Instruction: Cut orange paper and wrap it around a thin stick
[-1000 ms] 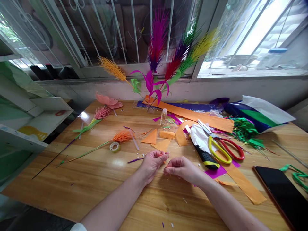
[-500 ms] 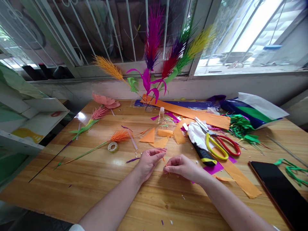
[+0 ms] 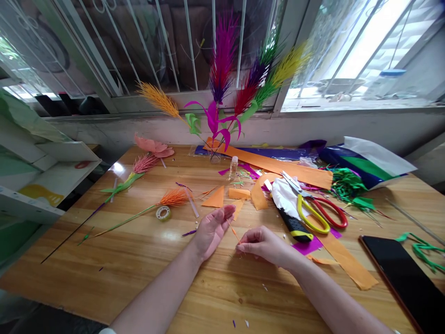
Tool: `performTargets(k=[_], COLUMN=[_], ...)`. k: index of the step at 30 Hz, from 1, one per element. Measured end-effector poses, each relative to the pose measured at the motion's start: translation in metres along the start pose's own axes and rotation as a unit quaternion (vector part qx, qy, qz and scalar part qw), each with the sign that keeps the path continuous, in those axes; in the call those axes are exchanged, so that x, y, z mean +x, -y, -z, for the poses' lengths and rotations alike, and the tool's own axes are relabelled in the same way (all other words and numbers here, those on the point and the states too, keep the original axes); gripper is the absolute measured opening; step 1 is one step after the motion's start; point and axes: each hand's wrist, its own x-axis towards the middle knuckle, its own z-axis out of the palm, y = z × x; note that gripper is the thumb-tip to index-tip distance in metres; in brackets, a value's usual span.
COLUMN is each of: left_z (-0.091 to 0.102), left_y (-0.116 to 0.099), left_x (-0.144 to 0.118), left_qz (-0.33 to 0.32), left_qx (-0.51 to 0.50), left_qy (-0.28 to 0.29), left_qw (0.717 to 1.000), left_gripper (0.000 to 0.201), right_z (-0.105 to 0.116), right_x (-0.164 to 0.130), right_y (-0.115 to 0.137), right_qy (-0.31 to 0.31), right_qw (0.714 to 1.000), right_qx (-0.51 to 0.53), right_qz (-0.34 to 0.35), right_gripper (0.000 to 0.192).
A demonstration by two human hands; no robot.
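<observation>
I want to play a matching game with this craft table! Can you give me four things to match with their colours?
Things:
1. thin paper stick pinched by the right hand
2. scissors nearest the knife
3. phone
4. tape roll

Colours:
A. black
B. orange
C. whitish, see-through
D. yellow handles

Pairs: 1-B, 2-D, 3-A, 4-C. The left hand is open beside the stick, not gripping it.
</observation>
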Motion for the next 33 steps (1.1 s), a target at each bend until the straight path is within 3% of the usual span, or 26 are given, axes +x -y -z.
performTargets(k=[2,5,9,14,19,24,33], left_z=[-0.001,-0.002,-0.003,-0.005,-0.003,0.0,-0.003], left_y=[0.001,0.004,0.011,0.007,-0.002,0.001,0.012], left_x=[-0.002,-0.002,0.0,-0.004,-0.009,-0.007,-0.003], left_qz=[0.022,0.014,0.013,0.008,0.044,0.025,0.0], left_qx=[0.024,0.05,0.016,0.012,0.133,0.195,0.092], left_qy=[0.008,-0.035,-0.074,0.006,0.063,0.021,-0.038], left_qw=[0.999,0.998,0.997,1.0,0.988,0.98,0.995], left_gripper=[0.024,0.013,0.013,0.023,0.021,0.011,0.019], right_z=[0.001,0.001,0.0,0.001,0.005,0.005,-0.002], right_x=[0.0,0.001,0.002,0.001,0.0,0.001,0.001], right_y=[-0.001,-0.002,-0.003,-0.002,0.0,-0.002,0.002], right_qy=[0.004,0.008,0.006,0.017,0.023,0.034,0.003], right_qw=[1.0,1.0,1.0,1.0,0.999,0.999,0.999], right_qx=[0.008,0.014,0.008,0.011,0.025,0.028,-0.027], right_qz=[0.003,0.004,0.01,0.01,0.014,0.019,0.021], right_gripper=[0.031,0.031,0.031,0.034,0.034,0.033,0.031])
